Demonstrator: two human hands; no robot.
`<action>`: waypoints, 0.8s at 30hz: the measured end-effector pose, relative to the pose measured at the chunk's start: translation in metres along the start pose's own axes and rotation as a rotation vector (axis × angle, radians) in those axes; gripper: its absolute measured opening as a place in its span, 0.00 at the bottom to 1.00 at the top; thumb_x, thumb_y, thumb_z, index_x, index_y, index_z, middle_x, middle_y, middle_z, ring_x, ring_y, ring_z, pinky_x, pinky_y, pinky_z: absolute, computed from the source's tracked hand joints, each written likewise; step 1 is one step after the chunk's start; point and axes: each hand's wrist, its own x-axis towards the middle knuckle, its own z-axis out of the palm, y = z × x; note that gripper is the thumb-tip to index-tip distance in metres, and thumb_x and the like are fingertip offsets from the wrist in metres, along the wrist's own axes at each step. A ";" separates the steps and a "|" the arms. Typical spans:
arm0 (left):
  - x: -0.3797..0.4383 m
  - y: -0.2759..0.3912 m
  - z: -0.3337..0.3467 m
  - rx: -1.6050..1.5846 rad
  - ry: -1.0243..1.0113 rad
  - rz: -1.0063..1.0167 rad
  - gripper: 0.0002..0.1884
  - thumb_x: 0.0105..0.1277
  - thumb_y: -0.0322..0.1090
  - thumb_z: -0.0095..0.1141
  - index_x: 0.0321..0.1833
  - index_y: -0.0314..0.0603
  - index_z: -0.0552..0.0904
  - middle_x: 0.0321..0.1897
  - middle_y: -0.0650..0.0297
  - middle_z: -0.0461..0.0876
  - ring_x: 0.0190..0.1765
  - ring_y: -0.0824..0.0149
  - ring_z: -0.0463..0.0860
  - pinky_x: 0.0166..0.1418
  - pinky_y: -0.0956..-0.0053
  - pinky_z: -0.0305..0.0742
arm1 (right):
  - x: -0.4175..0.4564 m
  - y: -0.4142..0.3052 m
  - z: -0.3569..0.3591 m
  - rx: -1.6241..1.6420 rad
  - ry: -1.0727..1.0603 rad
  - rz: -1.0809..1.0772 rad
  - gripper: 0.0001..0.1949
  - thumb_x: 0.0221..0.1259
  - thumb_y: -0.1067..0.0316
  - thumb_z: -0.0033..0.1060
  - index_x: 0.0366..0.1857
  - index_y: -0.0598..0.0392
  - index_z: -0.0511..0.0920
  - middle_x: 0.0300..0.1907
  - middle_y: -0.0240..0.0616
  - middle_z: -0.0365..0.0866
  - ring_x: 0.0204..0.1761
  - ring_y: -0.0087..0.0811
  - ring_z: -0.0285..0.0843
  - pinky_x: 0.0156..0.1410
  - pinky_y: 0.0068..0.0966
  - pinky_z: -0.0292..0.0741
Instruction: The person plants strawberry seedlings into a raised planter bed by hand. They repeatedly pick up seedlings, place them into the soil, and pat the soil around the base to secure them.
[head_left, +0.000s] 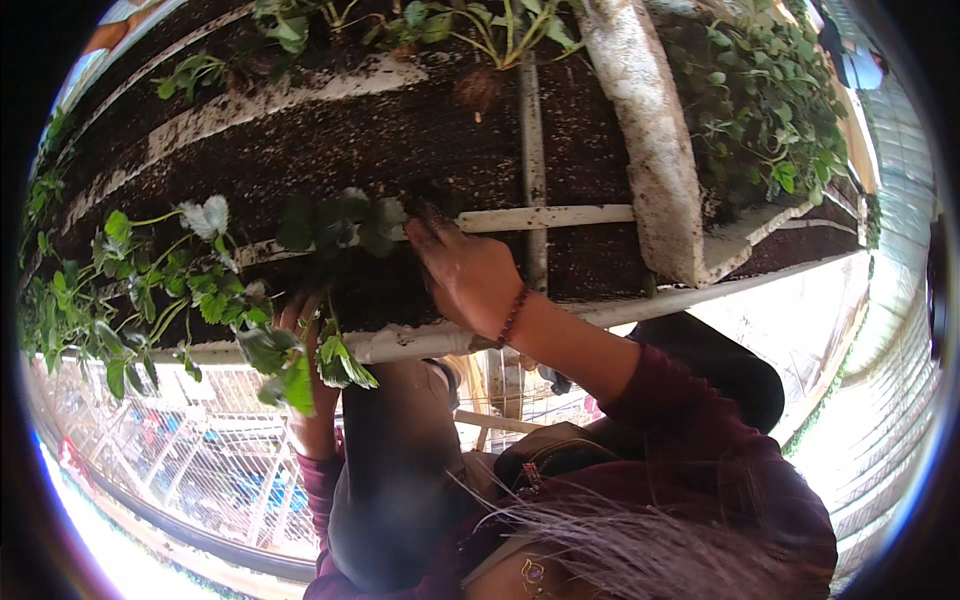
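Observation:
Dark potting soil with pale specks fills the planting bed before me. My right hand, with a beaded bracelet at the wrist, reaches into it; its dirty fingertips touch the soil beside a shaded, leafy young plant. To the left, my left hand is at the bed's near edge, partly covered by the green leaves of strawberry-like plants. Whatever its fingers touch is hidden. A white strip runs across the soil just beyond my right hand.
Several plants with exposed roots lie at the far side. A soil-stained white foam board stands at the right, with dense leafy plants beyond it. A white pipe lines the near edge. Wire mesh lies below left.

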 end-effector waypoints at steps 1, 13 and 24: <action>-0.011 -0.003 0.005 0.061 0.011 0.045 0.23 0.57 0.35 0.61 0.56 0.39 0.78 0.55 0.51 0.75 0.57 0.50 0.75 0.62 0.54 0.68 | 0.000 0.000 -0.002 -0.029 -0.083 0.009 0.27 0.48 0.74 0.58 0.58 0.53 0.74 0.61 0.52 0.71 0.38 0.41 0.84 0.38 0.31 0.80; 0.059 0.086 -0.005 -0.305 -0.214 0.166 0.20 0.57 0.25 0.57 0.54 0.35 0.79 0.55 0.48 0.78 0.55 0.49 0.78 0.58 0.61 0.74 | -0.022 0.011 -0.031 -0.014 -0.076 0.087 0.24 0.49 0.72 0.54 0.56 0.56 0.74 0.59 0.52 0.73 0.37 0.44 0.82 0.37 0.36 0.80; 0.064 0.085 0.028 -0.090 -0.261 0.081 0.29 0.61 0.30 0.55 0.67 0.41 0.67 0.65 0.48 0.68 0.60 0.44 0.72 0.60 0.58 0.72 | -0.083 0.110 -0.080 -0.333 -0.012 0.365 0.20 0.49 0.68 0.56 0.51 0.47 0.78 0.47 0.46 0.77 0.45 0.47 0.79 0.49 0.45 0.73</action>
